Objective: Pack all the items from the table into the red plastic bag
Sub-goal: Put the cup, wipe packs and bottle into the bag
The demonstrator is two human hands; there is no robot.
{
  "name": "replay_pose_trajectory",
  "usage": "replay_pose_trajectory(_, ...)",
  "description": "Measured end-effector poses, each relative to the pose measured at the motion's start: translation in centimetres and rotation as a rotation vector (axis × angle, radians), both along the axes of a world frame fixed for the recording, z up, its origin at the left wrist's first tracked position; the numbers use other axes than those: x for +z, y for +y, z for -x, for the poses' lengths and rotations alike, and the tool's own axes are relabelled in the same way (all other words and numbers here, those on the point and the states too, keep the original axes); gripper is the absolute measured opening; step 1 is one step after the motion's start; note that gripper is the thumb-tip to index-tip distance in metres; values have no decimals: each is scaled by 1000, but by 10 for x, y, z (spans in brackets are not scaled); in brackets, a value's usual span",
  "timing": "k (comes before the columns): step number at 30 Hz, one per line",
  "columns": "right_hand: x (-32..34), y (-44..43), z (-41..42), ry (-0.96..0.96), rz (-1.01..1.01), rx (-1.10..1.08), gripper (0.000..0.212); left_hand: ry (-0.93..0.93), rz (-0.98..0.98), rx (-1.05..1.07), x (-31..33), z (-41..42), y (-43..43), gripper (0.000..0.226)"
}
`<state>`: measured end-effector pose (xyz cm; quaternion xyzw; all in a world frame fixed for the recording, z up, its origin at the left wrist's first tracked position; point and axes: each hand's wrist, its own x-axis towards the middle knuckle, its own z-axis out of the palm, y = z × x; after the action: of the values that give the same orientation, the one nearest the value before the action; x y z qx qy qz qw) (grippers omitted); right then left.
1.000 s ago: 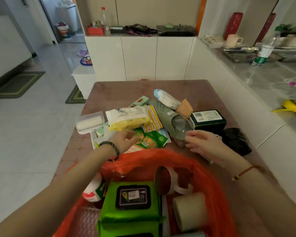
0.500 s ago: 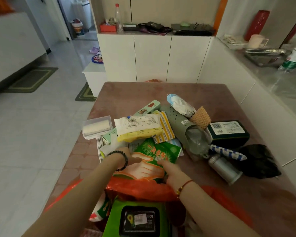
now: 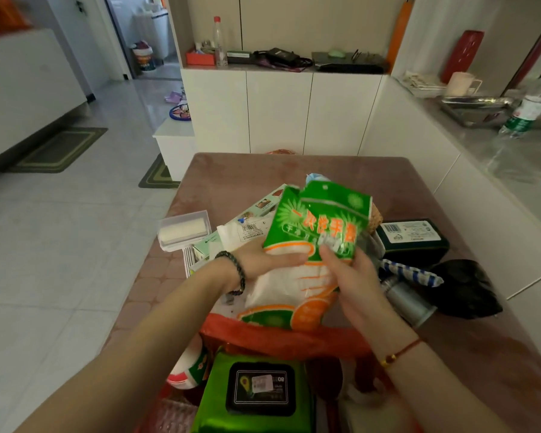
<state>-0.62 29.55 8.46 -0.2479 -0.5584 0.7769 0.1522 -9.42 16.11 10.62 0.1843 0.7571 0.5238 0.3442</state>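
We count two hands: left hand (image 3: 263,264) at 9 o'clock of the green glove packet (image 3: 310,245), right hand (image 3: 353,276) at 4 o'clock of it

One red plastic bag (image 3: 281,339) at 6 o'clock on the table (image 3: 247,173); inside it we see one green wipes pack (image 3: 256,398) and one red-and-white bottle (image 3: 188,367)

On the table: one clear box (image 3: 183,229) at 9 o'clock, one dark green box (image 3: 413,239) at 3 o'clock, one black bag (image 3: 469,289), one metal cylinder (image 3: 409,304), one blue-striped packet (image 3: 409,271). Items behind the glove packet are too hidden for us to count
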Motion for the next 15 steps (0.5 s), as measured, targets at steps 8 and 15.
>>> replay_pose_trajectory(8,54,-2,9,-54,38,228,43,-118,-420,592,32,0,-50,25)
replay_pose_trajectory(15,44,-57,-33,58,-43,581,42,-93,-424,424,37,-73,-97,25)
